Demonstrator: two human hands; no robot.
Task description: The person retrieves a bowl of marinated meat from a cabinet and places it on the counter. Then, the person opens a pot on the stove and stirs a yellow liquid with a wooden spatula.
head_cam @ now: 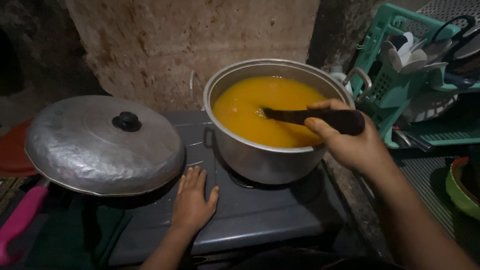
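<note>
Rough, stained wall behind a grey stove top [260, 210], where a pot of orange liquid is being stirred.

On the stove's right side stands a metal pot [265, 155] holding thick orange liquid [260, 107]. The right hand [350, 140] is clamped around a dark spoon handle [320, 119]. Its long axis lies nearly level, pointing left from the hand over the pot's right rim, with the far end sunk in the liquid near the middle. The left hand [192, 200] rests flat on the stove top, fingers spread and holding nothing, just left of the pot and well apart from the right hand. At left, a dented metal lid with a black knob [105, 145] covers a pan with a pink handle [20, 220]. At right, a teal rack [390, 90] holds spoons and utensils.
</note>
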